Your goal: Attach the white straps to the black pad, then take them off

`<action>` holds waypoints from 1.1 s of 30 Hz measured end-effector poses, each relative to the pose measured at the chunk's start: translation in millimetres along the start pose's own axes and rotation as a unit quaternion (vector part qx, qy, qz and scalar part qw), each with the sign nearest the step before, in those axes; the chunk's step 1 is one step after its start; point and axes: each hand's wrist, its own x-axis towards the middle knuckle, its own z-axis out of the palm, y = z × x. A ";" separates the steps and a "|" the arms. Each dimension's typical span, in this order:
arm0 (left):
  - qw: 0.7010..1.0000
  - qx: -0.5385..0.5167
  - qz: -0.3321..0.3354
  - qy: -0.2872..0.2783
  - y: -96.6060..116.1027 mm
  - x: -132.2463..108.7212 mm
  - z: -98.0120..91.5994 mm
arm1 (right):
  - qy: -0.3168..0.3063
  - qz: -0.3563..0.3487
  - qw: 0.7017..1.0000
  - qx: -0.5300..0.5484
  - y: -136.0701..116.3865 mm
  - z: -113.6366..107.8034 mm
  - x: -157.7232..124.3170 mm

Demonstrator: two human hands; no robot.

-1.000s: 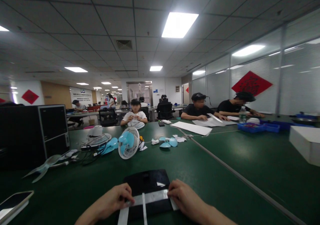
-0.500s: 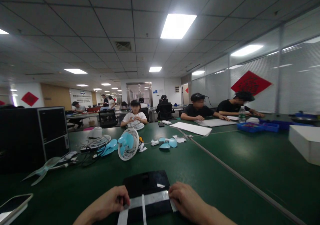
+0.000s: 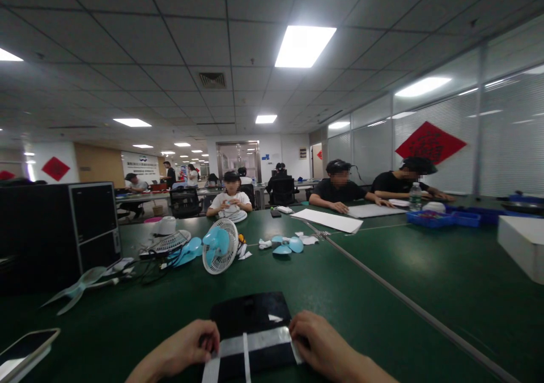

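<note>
A flat black panel lies on the green table right in front of me, crossed by a strip of silvery tape and a thin white strip. My left hand has its fingers curled and pinches the tape's left end. My right hand presses its fingertips on the tape's right end. Both hands sit at the bottom edge of the view.
A small blue and white fan, loose fan blades, a fan grille and cables lie further back. A black computer case stands at left, a phone at the near left, a white box at right. Several people sit at the far side.
Both hands have drifted slightly lower on the panel with the tape, and my left fingers have curled in tighter. The view has tilted up a little.
</note>
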 end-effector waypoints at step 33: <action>0.946 0.141 -0.186 0.224 -86.2 23.1 -19.0 | -0.039 -0.002 0.998 -0.057 -10.1 26.4 112.8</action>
